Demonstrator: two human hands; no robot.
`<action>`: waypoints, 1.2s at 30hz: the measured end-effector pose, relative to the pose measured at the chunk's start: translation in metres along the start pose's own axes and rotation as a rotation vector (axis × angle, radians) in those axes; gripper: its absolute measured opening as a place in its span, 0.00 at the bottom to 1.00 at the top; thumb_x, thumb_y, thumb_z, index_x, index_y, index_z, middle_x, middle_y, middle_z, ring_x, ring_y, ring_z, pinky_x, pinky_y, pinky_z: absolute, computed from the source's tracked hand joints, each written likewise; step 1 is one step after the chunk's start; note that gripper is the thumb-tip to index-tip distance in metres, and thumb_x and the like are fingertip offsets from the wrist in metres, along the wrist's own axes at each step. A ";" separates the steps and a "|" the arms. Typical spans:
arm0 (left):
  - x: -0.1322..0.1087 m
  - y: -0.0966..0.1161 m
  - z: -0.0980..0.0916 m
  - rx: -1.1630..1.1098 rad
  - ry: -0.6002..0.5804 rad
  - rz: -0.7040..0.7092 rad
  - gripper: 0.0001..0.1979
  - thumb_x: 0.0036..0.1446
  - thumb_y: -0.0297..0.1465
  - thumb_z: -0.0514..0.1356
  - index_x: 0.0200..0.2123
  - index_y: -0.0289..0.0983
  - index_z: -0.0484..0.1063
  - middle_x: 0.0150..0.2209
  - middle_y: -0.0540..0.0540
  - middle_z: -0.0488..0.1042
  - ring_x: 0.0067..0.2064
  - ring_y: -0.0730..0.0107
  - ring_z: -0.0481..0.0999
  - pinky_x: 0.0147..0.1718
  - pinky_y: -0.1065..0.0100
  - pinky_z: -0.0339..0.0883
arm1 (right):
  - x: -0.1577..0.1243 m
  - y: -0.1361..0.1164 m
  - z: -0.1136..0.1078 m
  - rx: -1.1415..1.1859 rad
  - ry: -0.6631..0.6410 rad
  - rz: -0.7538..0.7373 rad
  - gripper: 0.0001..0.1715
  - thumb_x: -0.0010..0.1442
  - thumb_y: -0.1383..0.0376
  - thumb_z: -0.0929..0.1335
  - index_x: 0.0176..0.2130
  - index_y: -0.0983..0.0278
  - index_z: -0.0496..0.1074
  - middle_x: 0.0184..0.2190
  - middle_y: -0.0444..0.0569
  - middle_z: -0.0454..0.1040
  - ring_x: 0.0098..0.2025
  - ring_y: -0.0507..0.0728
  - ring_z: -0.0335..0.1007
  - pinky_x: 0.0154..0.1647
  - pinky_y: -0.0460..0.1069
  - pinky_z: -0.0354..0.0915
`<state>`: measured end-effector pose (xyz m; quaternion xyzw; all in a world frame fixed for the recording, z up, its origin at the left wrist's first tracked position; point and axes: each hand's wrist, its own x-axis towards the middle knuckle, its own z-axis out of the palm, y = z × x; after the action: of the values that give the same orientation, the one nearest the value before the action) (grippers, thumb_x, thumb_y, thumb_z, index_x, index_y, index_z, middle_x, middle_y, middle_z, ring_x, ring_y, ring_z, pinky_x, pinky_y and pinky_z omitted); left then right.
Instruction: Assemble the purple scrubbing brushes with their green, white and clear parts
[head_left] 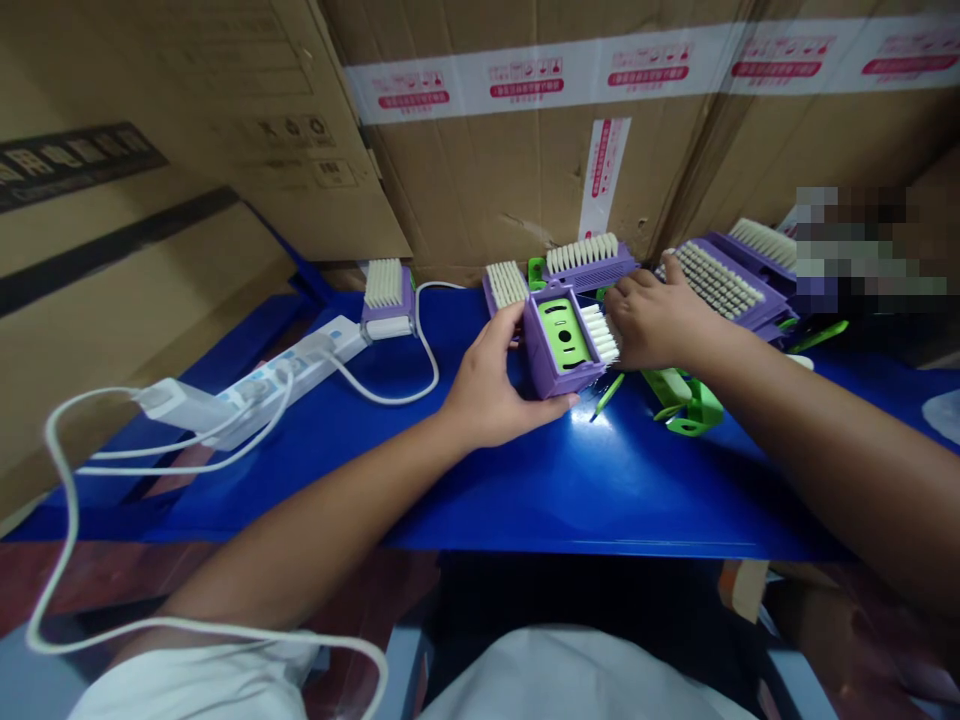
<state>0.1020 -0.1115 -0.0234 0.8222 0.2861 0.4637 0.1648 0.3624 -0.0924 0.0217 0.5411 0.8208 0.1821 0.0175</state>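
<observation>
My left hand (491, 385) is closed round a purple brush block (559, 375). The block's open end faces me and shows a bright green panel with slots and a round hole; white bristles stick out on its right. Close by those bristles is my right hand (652, 315), its fingers curled; whatever they grip is hidden. Behind the held block lie a smaller bristled block (505, 286) and a wider purple brush (591, 262). A large purple brush (716, 280) with rows of pale bristles sits just beyond my right hand. Below my right wrist are green plastic parts (694, 410).
On the left, a white power strip (281, 380) with plugs and looping white cables (390, 400) lies on the blue table (480, 490). A bristled purple block (388, 298) stands behind it. Cardboard boxes (487, 170) wall the back. A thin green piece (607, 396) rests near the held block.
</observation>
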 end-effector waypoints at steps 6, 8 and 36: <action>0.000 -0.002 0.000 -0.013 -0.006 0.009 0.46 0.50 0.38 0.79 0.68 0.42 0.62 0.61 0.39 0.79 0.59 0.50 0.84 0.55 0.51 0.84 | -0.005 0.013 -0.009 0.311 0.136 0.170 0.32 0.52 0.57 0.77 0.52 0.70 0.75 0.43 0.63 0.84 0.48 0.75 0.82 0.54 0.67 0.73; 0.000 -0.002 0.000 0.002 -0.006 -0.002 0.47 0.49 0.37 0.80 0.68 0.42 0.62 0.62 0.38 0.79 0.60 0.48 0.84 0.55 0.50 0.84 | -0.012 0.016 -0.006 0.528 0.285 0.262 0.33 0.51 0.55 0.78 0.53 0.65 0.73 0.45 0.60 0.84 0.46 0.72 0.83 0.47 0.63 0.76; 0.000 -0.017 -0.008 0.029 -0.016 0.075 0.51 0.55 0.52 0.78 0.73 0.46 0.57 0.68 0.36 0.74 0.66 0.44 0.80 0.67 0.44 0.76 | -0.049 -0.010 -0.032 1.999 0.367 0.209 0.38 0.40 0.79 0.76 0.46 0.48 0.71 0.42 0.37 0.79 0.35 0.56 0.81 0.39 0.55 0.78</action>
<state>0.0895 -0.0981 -0.0286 0.8383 0.2606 0.4586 0.1377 0.3670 -0.1488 0.0401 0.3408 0.5362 -0.5054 -0.5839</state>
